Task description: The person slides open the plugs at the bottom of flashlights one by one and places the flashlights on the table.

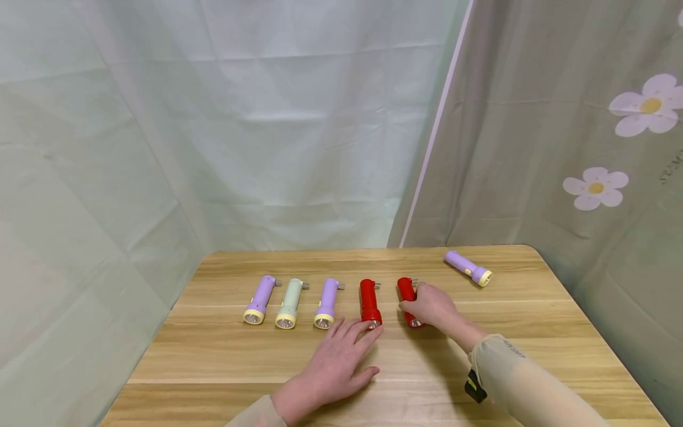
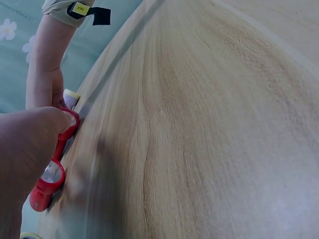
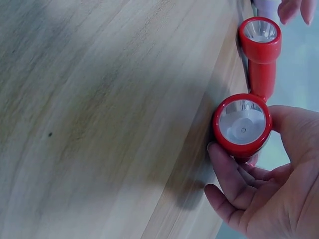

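My right hand (image 1: 433,305) grips a red flashlight (image 1: 407,289) lying on the wooden table, thumb on one side and fingers on the other. In the right wrist view, the lens end of this flashlight (image 3: 242,124) faces the camera between thumb and fingers. A second red flashlight (image 1: 368,296) lies to its left, its lens end toward me. My left hand (image 1: 341,359) is spread low over the table, fingers extended, with fingertips right at the lens end of that second flashlight. Metal plug prongs stick out sideways at the back of both red flashlights.
Left of the red ones lie a purple flashlight (image 1: 328,296), a pale green flashlight (image 1: 291,299) and another purple flashlight (image 1: 262,293), roughly in a row. One more purple flashlight (image 1: 463,265) lies slantwise at the back right. Curtains (image 1: 320,130) hang behind the table (image 1: 213,362).
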`<move>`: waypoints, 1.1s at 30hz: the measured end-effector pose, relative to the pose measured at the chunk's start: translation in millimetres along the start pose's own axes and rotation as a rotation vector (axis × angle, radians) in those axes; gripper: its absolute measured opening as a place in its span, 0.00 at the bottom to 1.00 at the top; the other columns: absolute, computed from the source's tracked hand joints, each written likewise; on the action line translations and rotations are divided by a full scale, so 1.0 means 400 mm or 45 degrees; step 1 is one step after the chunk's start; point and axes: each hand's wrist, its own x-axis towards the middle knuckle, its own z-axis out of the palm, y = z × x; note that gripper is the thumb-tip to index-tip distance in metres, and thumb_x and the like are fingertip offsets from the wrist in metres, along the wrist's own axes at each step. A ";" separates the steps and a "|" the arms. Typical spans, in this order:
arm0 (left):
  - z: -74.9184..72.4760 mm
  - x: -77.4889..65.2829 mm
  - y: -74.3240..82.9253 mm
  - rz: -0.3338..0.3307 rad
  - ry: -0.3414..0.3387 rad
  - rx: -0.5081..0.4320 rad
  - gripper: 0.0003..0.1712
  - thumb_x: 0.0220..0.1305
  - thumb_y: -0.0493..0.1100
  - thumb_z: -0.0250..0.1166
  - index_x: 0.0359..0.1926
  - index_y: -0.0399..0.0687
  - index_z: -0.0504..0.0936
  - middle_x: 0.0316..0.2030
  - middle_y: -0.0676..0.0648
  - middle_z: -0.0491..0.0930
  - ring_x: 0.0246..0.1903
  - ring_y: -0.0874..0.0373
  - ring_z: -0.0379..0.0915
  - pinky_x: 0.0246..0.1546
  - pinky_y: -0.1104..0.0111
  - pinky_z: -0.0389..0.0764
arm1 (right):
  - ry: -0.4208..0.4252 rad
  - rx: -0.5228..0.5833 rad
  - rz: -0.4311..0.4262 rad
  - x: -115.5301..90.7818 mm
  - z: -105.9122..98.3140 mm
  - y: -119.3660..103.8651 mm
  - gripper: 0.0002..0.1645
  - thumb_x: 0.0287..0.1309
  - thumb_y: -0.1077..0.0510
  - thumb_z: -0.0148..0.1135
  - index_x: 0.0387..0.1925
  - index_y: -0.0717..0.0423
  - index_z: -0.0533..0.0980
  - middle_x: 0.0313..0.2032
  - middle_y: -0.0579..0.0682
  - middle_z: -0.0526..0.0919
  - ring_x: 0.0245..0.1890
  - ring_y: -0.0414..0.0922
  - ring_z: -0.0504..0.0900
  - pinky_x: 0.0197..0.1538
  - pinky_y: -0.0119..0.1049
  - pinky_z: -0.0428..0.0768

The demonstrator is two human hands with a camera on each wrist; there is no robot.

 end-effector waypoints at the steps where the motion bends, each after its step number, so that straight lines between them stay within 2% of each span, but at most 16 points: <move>1: 0.000 0.000 -0.001 -0.004 -0.001 -0.003 0.46 0.65 0.63 0.66 0.79 0.59 0.59 0.70 0.48 0.69 0.68 0.48 0.63 0.67 0.43 0.63 | 0.000 0.005 -0.005 0.000 0.001 0.002 0.22 0.55 0.43 0.72 0.33 0.57 0.75 0.25 0.49 0.78 0.25 0.46 0.76 0.29 0.39 0.73; 10: -0.003 0.001 -0.002 -0.023 0.010 -0.019 0.48 0.65 0.63 0.67 0.80 0.61 0.56 0.70 0.49 0.68 0.68 0.50 0.64 0.68 0.43 0.63 | 0.006 -0.013 -0.056 -0.006 -0.005 0.015 0.27 0.60 0.39 0.69 0.38 0.59 0.76 0.27 0.48 0.78 0.27 0.46 0.75 0.31 0.40 0.73; 16: -0.010 0.007 0.003 -0.026 0.013 -0.025 0.47 0.65 0.63 0.67 0.79 0.60 0.59 0.69 0.48 0.69 0.68 0.50 0.64 0.68 0.43 0.62 | -0.009 -0.035 -0.066 -0.014 -0.018 0.019 0.31 0.62 0.36 0.67 0.44 0.61 0.77 0.29 0.48 0.79 0.28 0.46 0.76 0.31 0.40 0.74; 22: -0.020 0.024 0.015 -0.032 -0.010 -0.035 0.44 0.66 0.64 0.65 0.78 0.58 0.62 0.70 0.47 0.68 0.70 0.49 0.62 0.70 0.44 0.60 | -0.011 -0.061 -0.097 -0.022 -0.035 0.027 0.36 0.64 0.35 0.64 0.52 0.63 0.77 0.37 0.50 0.84 0.32 0.45 0.79 0.33 0.42 0.77; 29: -0.030 0.051 0.033 -0.016 0.002 -0.031 0.46 0.67 0.65 0.64 0.79 0.58 0.60 0.70 0.48 0.67 0.71 0.50 0.61 0.71 0.45 0.57 | 0.096 -0.067 -0.228 -0.024 -0.054 0.054 0.28 0.65 0.41 0.65 0.53 0.59 0.80 0.39 0.51 0.85 0.37 0.47 0.82 0.38 0.46 0.79; 33: -0.038 0.067 0.043 -0.025 -0.037 -0.030 0.47 0.67 0.67 0.62 0.80 0.59 0.57 0.71 0.47 0.66 0.72 0.50 0.59 0.72 0.45 0.57 | 0.174 -0.087 -0.321 -0.028 -0.069 0.077 0.25 0.65 0.45 0.65 0.53 0.59 0.81 0.46 0.56 0.85 0.45 0.53 0.84 0.45 0.53 0.81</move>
